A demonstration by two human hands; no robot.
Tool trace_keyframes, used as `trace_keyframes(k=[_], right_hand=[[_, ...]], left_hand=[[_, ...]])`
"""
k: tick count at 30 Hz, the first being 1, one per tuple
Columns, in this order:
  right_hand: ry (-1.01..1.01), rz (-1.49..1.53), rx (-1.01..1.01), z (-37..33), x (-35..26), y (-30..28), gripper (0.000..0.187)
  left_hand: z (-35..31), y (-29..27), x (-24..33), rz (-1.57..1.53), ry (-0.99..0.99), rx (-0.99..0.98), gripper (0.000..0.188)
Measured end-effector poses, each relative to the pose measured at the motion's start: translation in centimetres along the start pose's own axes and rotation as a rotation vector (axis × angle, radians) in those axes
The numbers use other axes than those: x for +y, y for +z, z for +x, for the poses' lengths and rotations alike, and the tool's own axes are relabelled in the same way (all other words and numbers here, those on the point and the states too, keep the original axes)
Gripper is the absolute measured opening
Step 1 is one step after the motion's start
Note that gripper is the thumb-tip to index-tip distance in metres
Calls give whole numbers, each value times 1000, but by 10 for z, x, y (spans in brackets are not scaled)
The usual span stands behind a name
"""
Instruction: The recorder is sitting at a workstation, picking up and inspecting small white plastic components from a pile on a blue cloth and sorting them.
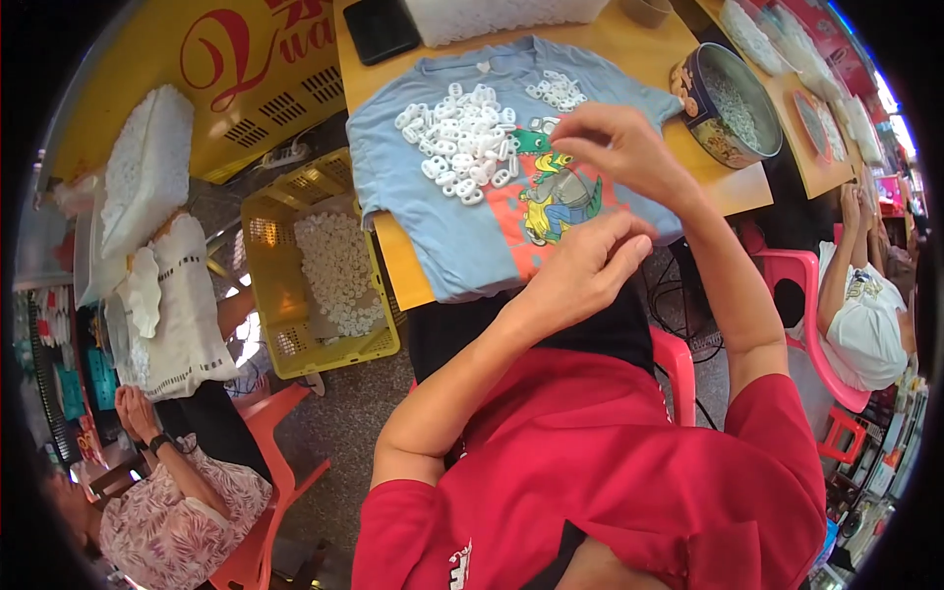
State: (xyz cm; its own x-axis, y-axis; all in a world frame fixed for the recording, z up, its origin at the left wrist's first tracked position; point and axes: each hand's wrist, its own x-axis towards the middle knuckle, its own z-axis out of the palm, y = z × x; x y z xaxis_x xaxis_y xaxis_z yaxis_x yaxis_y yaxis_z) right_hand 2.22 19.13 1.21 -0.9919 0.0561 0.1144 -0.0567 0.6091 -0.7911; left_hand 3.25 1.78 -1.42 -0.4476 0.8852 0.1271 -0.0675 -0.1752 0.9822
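A light blue T-shirt (438, 251) with a colourful cartoon print lies spread over the table edge and my lap. On it sit a heap of small white plastic pieces with two holes each (462, 138) and a smaller cluster of white pieces (557, 90). My right hand (624, 146) hovers over the print, thumb and fingers pinched together near a few white pieces. Closer to me, my left hand (593, 261) is also closed, thumb against the forefinger, above the shirt's lower right part. Anything between the fingers of either hand is too small to make out.
A round tin (683, 79) of small shiny parts stands at the table's right. Behind the shirt are a dark phone-like slab (382, 29) and a white-filled container (501, 20). A yellow crate (285, 359) holds white pieces at left. Other people sit on both sides.
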Motion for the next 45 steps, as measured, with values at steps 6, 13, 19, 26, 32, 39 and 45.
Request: trace_keyframes(k=[6, 13, 19, 26, 32, 39, 45], right_hand=[[-338, -136, -71, 11, -3, 27, 11], [-121, -128, 275, 13, 19, -12, 14], [-49, -261, 285, 9, 35, -26, 16], [-126, -432, 193, 21, 35, -20, 18], [-89, -492, 149, 26, 38, -19, 19], [-162, -556, 183, 28, 42, -22, 14], [-175, -446, 270, 32, 56, -27, 15]], left_hand=[[-5, -5, 13, 180, 20, -152, 24], [-5, -19, 21, 190, 80, -22, 18], [0, -38, 9, 337, 58, 57, 21], [0, -46, -1, 288, -61, 49, 24], [1, -49, -2, 293, -68, 39, 24], [2, -51, -3, 245, -49, 44, 24], [3, -51, -1, 218, -70, 59, 24]])
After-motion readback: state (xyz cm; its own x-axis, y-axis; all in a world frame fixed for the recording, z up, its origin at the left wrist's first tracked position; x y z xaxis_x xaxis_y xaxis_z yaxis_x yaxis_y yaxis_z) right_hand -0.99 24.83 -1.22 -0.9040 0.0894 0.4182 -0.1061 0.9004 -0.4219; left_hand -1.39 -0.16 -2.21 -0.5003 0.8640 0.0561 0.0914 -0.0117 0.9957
